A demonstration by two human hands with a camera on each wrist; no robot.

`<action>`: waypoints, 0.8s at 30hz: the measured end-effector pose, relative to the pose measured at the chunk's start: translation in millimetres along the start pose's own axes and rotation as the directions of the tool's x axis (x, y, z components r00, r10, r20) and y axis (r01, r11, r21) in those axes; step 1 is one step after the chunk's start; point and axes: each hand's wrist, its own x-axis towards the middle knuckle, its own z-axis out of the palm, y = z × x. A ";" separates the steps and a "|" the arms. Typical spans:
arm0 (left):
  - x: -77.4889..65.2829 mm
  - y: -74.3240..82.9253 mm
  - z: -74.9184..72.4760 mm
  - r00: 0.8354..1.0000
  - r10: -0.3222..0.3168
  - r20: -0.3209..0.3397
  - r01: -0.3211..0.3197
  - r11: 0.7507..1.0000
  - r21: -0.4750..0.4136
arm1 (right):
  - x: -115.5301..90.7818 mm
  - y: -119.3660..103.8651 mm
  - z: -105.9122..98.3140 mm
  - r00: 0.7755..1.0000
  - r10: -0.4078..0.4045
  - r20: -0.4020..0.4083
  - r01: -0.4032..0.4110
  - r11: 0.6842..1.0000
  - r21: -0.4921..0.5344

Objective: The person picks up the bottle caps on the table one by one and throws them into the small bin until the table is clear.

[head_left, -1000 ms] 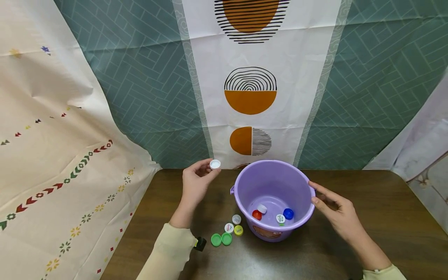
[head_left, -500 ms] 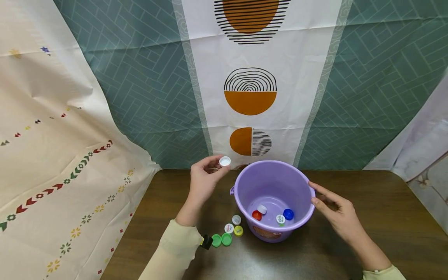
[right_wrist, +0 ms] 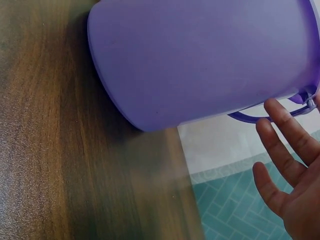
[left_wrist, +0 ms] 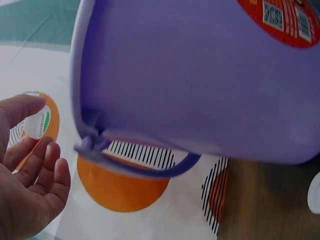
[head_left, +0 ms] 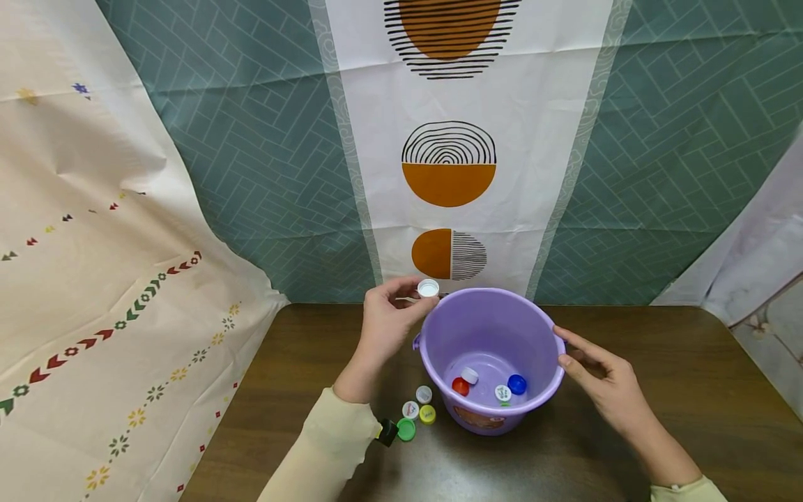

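White cap (head_left: pixel 429 289) shifted rightward, now just outside purple bucket (head_left: pixel 489 317) | left hand (head_left: pixel 387 322) pinching it; right hand (head_left: pixel 611 387) touching bucket, fingers extended | I'd fear early release dropping it outside.

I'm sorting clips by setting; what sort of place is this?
Probably a staged indoor corner: brown wood-grain table, green-and-white patterned sheet behind, cream flower-printed sheet alongside.
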 end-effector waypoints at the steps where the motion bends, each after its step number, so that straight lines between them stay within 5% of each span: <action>1: 0.0 0.6 2.2 1.000 0.000 0.005 0.000 1.000 -0.002 | 0.1 -0.2 0.0 1.000 -0.001 -0.001 0.001 1.000 0.002; 24: -0.4 17.5 47.1 0.992 0.063 0.111 -0.057 0.997 -0.052 | 0.9 4.0 -0.2 1.000 -0.017 -0.007 0.017 1.000 0.018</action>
